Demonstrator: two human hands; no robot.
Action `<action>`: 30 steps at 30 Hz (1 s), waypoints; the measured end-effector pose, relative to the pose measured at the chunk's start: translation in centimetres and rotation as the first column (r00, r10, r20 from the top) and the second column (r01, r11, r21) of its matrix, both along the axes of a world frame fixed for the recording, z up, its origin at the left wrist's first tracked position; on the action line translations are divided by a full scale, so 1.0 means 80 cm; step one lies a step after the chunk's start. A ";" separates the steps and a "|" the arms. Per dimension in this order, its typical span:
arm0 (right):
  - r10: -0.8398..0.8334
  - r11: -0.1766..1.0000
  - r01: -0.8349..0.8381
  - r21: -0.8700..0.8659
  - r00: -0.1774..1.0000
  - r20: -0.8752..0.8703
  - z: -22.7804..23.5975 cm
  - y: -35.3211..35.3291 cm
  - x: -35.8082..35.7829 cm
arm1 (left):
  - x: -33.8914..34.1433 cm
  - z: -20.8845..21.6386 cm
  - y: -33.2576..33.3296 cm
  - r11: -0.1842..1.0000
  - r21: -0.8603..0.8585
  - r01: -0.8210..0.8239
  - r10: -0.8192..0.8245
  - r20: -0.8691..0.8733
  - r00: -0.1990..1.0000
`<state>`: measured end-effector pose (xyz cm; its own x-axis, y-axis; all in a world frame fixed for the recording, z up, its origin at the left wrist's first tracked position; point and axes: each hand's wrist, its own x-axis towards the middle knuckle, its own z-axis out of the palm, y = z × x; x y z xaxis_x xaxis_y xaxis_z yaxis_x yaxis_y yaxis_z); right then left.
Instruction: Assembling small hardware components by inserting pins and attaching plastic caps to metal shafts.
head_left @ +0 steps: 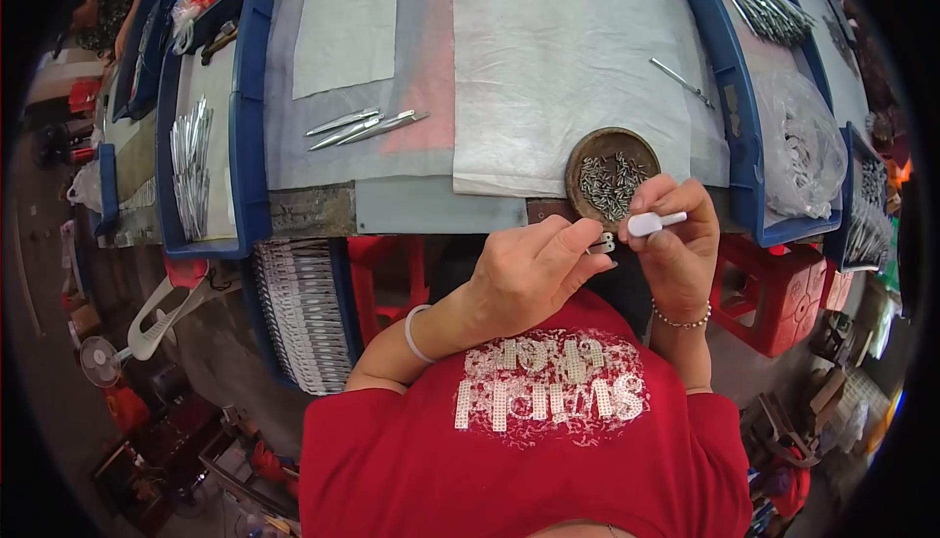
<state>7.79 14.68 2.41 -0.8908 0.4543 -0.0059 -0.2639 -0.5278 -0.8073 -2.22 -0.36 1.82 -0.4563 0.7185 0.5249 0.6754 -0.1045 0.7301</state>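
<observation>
Pinching a small metal part [604, 242] between fingertips, left hand [529, 269] meets right hand [678, 234], which grips a white-handled tool [653, 222], both just near of the round dish of screws [611, 175] at the counter [441, 210] edge.

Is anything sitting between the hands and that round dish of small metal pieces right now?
Nothing visible does. The round brown dish of small metal pieces sits at the table edge directly beyond the right hand, which holds a white-handled tool. The left hand pinches a small metal part beside it.
</observation>
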 end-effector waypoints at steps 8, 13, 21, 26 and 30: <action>0.162 0.985 -0.168 0.037 0.978 0.128 0.003 -0.007 0.004 | 0.004 -0.007 -0.003 0.999 0.008 0.050 -0.051 0.163 0.985; 0.159 0.975 -0.186 0.123 0.966 0.204 0.011 0.000 0.000 | 0.012 -0.007 -0.012 0.958 0.088 0.272 -0.194 0.899 0.393; 0.157 0.900 -0.176 -0.399 0.984 -0.080 0.016 0.002 -0.043 | 0.019 -0.015 -0.007 0.896 0.326 0.302 -0.170 0.880 -0.444; 0.238 0.929 -0.166 -0.330 0.952 0.193 0.025 -0.009 -0.062 | 0.021 -0.018 -0.009 0.911 0.354 0.211 -0.194 0.820 -0.538; 0.346 0.908 -0.237 -0.346 0.890 0.297 0.009 -0.001 -0.081 | 0.020 -0.031 -0.003 0.919 0.368 0.141 -0.198 0.741 -0.642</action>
<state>1.31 14.59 3.09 -0.8985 0.1028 -0.4268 0.2045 -0.7622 -0.6142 -0.62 -0.60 -0.63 -0.0007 0.9295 -0.3689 -0.9985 0.0196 0.0512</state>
